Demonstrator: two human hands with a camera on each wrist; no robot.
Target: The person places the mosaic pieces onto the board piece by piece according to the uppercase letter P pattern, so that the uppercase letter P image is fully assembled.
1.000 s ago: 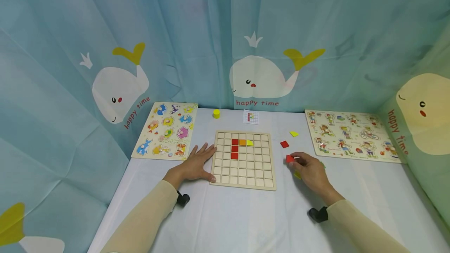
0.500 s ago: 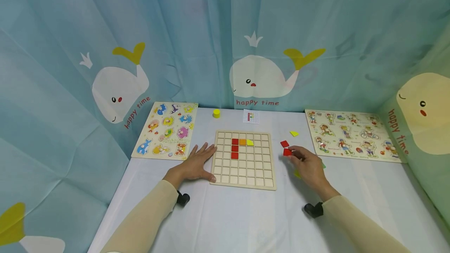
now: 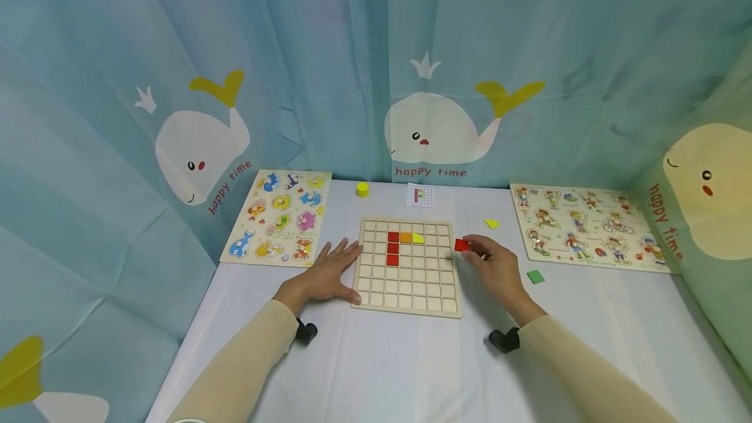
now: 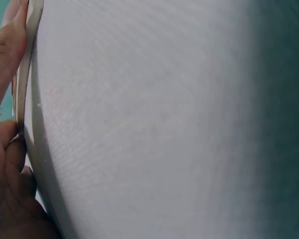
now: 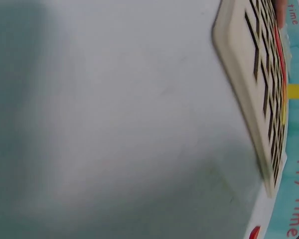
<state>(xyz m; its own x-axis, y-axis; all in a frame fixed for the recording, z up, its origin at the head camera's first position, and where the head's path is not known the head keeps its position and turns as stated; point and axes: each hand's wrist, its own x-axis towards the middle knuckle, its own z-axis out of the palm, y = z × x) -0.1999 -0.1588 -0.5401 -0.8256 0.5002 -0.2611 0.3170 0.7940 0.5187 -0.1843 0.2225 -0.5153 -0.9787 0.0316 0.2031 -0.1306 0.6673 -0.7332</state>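
Since half a second ago, the right hand (image 3: 493, 269) has slid across to the right edge of the board (image 3: 407, 305), bringing a red square (image 3: 461, 245) with it. Thumb and fingertips are clamped on that red square, which sticks out ahead of them at the board's right edge, above the middle of that side; whether it touches the wood I cannot tell. Another red square lay on the table (image 3: 399, 371) earlier; the hand now covers that spot. A green tile (image 3: 535, 277), half hidden before, is now in full sight toward the table's right edge. Unchanged, the left hand (image 3: 329, 274) rests with fingers spread at the board's left edge, thumb by its near left corner. Three red tiles (image 3: 392, 249), an orange tile (image 3: 406, 237) and a yellow tile (image 3: 418, 238) sit in the board's grid as before.
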